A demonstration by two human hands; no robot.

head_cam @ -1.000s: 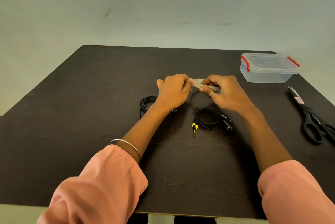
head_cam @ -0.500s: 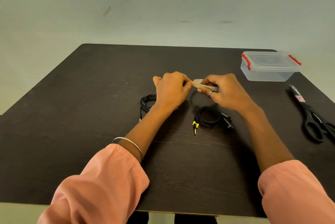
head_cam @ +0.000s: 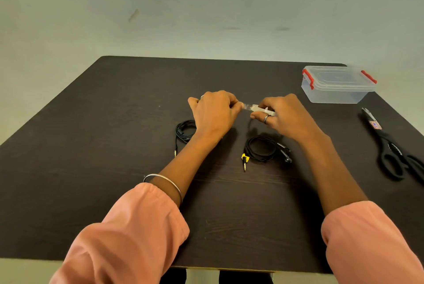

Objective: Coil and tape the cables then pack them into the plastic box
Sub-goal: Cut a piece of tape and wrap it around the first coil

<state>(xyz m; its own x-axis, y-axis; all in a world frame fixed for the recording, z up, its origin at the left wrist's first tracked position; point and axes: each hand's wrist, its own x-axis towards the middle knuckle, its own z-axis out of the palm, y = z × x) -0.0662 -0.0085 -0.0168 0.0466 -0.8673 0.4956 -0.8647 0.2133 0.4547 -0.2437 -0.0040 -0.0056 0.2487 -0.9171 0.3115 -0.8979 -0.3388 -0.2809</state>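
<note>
Two coiled black cables lie on the dark table (head_cam: pixel 91 169). One cable (head_cam: pixel 184 131) is partly under my left wrist; the other cable (head_cam: pixel 261 149), with a yellow-banded plug, sits below my right hand. My right hand (head_cam: pixel 286 116) holds a roll of clear tape (head_cam: pixel 263 110) above the table. My left hand (head_cam: pixel 215 113) pinches the tape's free end (head_cam: pixel 247 106), a short strip stretched between the hands. The clear plastic box (head_cam: pixel 337 87) with red clips stands shut at the back right.
Black scissors (head_cam: pixel 394 150) lie at the right edge of the table, in front of the box. A pale wall rises behind the table's far edge. My pink sleeves fill the near corners.
My hands have drawn slightly apart, so a short strip of clear tape now shows between them. The cables, box and scissors have not moved.
</note>
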